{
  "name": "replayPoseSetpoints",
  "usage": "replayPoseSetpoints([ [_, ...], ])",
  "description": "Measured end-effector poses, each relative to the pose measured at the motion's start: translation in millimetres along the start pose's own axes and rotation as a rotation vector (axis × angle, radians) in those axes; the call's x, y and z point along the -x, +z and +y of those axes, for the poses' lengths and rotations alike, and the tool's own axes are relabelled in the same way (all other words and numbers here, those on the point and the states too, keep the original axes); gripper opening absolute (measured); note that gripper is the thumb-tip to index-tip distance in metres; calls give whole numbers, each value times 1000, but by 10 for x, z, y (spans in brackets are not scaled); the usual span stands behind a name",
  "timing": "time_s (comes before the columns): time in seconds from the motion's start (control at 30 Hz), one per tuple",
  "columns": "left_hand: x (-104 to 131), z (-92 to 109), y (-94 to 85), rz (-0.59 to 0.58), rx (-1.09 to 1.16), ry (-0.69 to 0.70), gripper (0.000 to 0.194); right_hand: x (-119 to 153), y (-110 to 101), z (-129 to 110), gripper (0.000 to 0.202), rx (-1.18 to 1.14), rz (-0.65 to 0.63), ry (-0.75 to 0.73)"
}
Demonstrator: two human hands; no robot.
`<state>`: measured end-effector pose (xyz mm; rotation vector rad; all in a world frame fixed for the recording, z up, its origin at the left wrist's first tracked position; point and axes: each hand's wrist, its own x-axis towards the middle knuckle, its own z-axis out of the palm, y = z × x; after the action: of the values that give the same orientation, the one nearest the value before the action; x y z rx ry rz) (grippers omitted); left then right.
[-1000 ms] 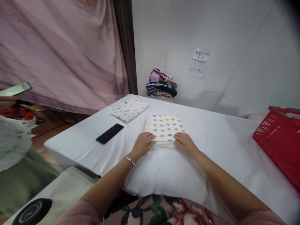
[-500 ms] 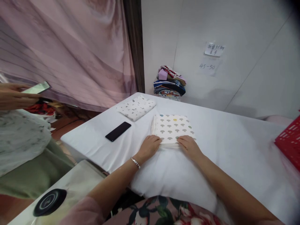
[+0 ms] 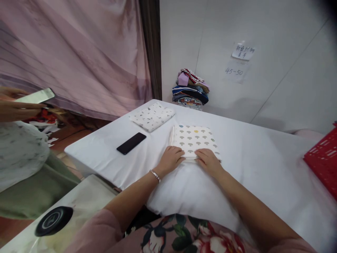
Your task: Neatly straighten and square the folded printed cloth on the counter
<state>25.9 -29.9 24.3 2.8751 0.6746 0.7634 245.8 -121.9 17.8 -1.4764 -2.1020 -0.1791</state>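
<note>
A folded white cloth (image 3: pixel 199 138) with rows of grey mushroom prints, a few of them coloured, lies on the white-covered table in front of me. My left hand (image 3: pixel 171 159) is closed on the left part of its near edge, fingertips on top and thumb low at the edge. Near the right part of the same edge, my right hand (image 3: pixel 210 161) grips it in a like way. The undersides of the layers are hidden. A second folded white cloth (image 3: pixel 152 117) with small dark prints lies farther back on the left. A black phone (image 3: pixel 131 143) rests nearer me.
Stacked fabrics (image 3: pixel 190 88) rise behind the table's back edge by the wall. A red plastic basket (image 3: pixel 322 160) stands at the right. On the left, another person's hands (image 3: pixel 19 109) hold a phone. A round black object (image 3: pixel 54 221) sits on a pale surface at lower left.
Both hands have shifted slightly inward along the near edge, with more of the fingers over the cloth. The camera view has tilted slightly. The cloth stays in place.
</note>
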Motion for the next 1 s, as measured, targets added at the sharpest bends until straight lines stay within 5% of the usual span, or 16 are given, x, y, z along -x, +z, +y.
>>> replayPoseSetpoints([
  [0.17,-5,23,19,1,7,2,30,-45,36,6,25,-23,6,34],
  [0.53,-126,37,-25,-43,-61,7,15,-74,44,24,23,-75,-10,107],
  [0.7,-176,-25,-63,24,-136,55,25,-155,51,-35,21,-84,11,162],
  [1.0,36,-80,28,-12,-33,22,29,-105,144,-55,22,-49,-4,133],
])
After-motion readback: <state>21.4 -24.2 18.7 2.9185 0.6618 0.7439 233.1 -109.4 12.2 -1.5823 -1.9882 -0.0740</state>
